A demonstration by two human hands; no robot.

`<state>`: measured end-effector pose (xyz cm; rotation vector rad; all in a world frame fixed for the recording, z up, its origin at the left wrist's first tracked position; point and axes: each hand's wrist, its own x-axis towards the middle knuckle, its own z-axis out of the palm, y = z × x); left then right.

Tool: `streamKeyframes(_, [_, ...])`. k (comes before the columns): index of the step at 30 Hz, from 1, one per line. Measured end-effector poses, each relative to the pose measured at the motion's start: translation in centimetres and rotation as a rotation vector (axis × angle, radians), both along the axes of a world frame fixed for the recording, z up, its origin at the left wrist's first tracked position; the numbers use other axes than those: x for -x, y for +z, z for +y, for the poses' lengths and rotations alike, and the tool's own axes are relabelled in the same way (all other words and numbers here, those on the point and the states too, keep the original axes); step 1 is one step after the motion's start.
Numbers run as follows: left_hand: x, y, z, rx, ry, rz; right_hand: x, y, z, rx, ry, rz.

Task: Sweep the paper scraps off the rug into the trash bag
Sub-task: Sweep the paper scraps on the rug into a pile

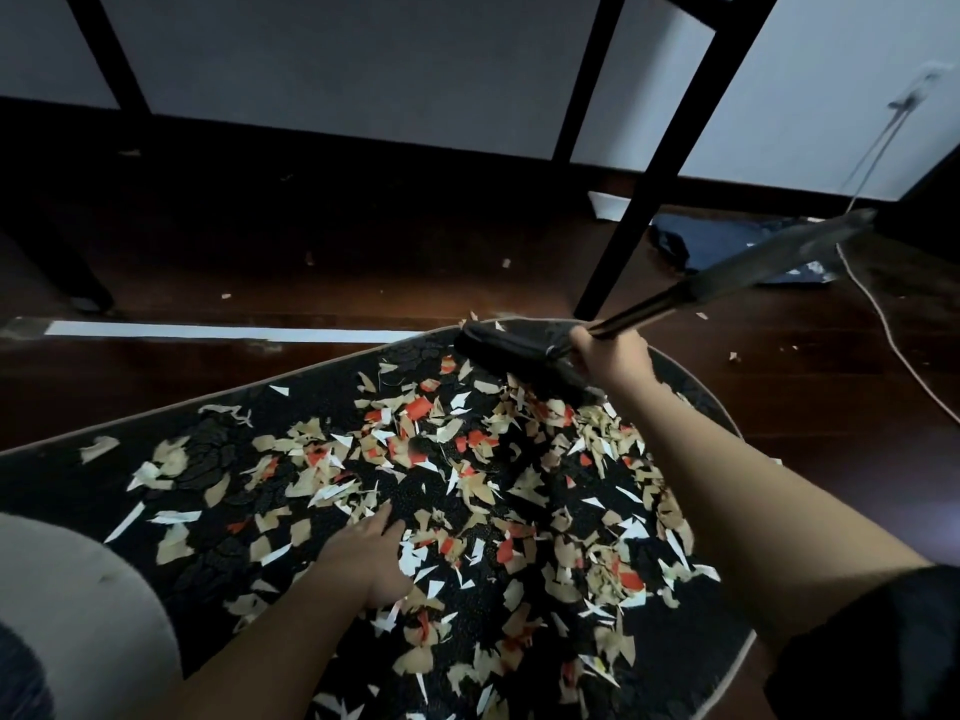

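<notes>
Right-hand grip (pixel 608 356) is clenched low on the long dark broom (pixel 519 350), bristles down at the far edge of the dark patterned rug (pixel 291 407); left hand (pixel 371 550) lies flat and released on it. Torn tan, white and red paper scraps (pixel 467 459) cover the rug, so sweeping's barely begun. No trash bag in view, so next I'd drag the pile together.

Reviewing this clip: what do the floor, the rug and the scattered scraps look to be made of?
Dark brown floor: looks like polished wood or laminate; glossy, with plank lines. Black patterned rug: seemingly textile, matt, with a raised, bumpy pattern and a pale bound edge. Tan, white and red scraps: thin paper, with torn, angular, curling edges.
</notes>
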<state>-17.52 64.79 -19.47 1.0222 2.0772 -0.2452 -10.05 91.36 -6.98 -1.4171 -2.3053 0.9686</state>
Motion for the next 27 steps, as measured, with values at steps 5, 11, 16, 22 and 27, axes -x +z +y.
streamKeyframes(5, [0.2, 0.2, 0.0, 0.006, -0.012, -0.016, -3.2, 1.3, 0.9, 0.113, -0.037, 0.141])
streamKeyframes(11, [0.3, 0.3, 0.1, 0.001, -0.023, -0.020, -3.8, 2.4, 1.0, 0.006, -0.105, 0.185])
streamKeyframes(16, [0.4, 0.2, -0.1, 0.002, -0.033, -0.014, -2.6, 1.2, 0.5, -0.089, -0.178, 0.122])
streamKeyframes(22, [0.4, 0.0, -0.1, 0.006, -0.016, -0.012, -1.1, 0.6, -0.7, -0.023, -0.042, -0.048])
streamKeyframes(27, [0.3, -0.1, -0.3, 0.015, -0.009, -0.012, -3.0, 0.6, -0.4, 0.113, 0.064, 0.082])
